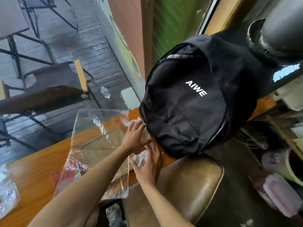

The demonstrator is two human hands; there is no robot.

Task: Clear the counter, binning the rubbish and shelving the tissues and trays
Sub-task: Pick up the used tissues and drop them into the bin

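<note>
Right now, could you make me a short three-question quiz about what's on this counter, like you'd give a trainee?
1. True or false: both hands, left hand and right hand, are on the white tissues beside the black backpack.
2. What word is printed on the backpack?
3. What lies flat on the wooden counter under the left forearm? A) clear plastic sheet B) metal tray C) towel

Key: 1 true; 2 AIWE; 3 A

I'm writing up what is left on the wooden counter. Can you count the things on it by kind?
Backpack: 1
Clear plastic bag: 1
White tissue clumps: 2
Red printed wrapper: 1
Crumpled wrapper at the left edge: 1
Total: 6
</note>
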